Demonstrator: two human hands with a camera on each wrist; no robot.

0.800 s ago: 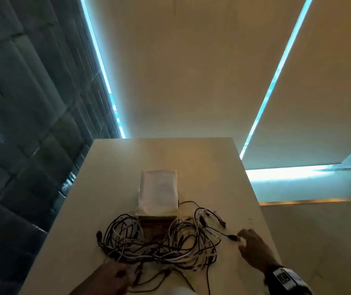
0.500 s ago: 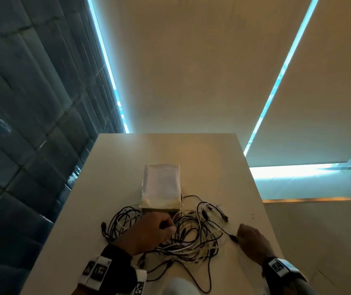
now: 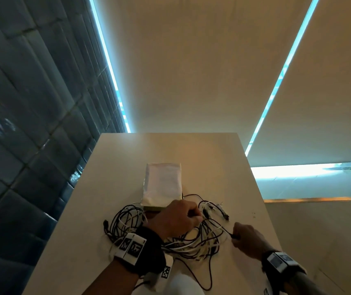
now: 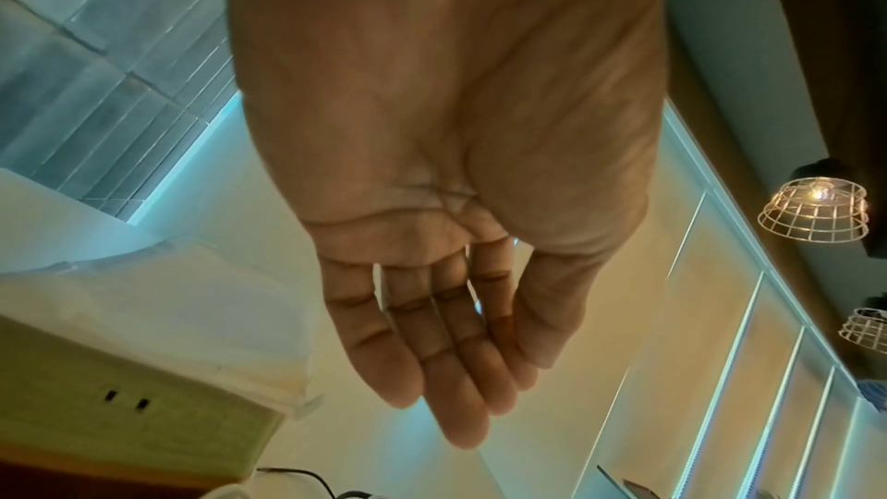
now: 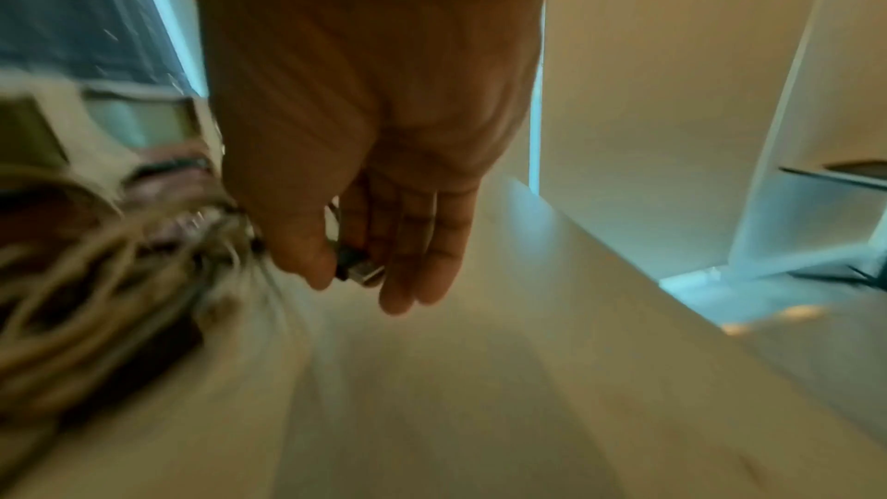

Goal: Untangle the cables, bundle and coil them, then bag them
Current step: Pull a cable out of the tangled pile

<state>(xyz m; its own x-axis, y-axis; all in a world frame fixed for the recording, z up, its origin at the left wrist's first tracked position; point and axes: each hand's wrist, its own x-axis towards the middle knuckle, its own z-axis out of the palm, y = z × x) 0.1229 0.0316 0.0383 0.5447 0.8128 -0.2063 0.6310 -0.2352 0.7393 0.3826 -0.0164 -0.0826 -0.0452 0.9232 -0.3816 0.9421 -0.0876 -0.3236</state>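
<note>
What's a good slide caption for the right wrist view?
Right hand pinches a black USB plug between thumb and fingers, beside the blurred cable tangle on the table.

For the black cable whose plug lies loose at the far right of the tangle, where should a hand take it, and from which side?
Probably by the rigid plug, from the right: it points out of the cable tangle over bare table, so fingers can pinch it without snagging loops.

Head cam looks down at table; 2 wrist cams close, along palms.
</note>
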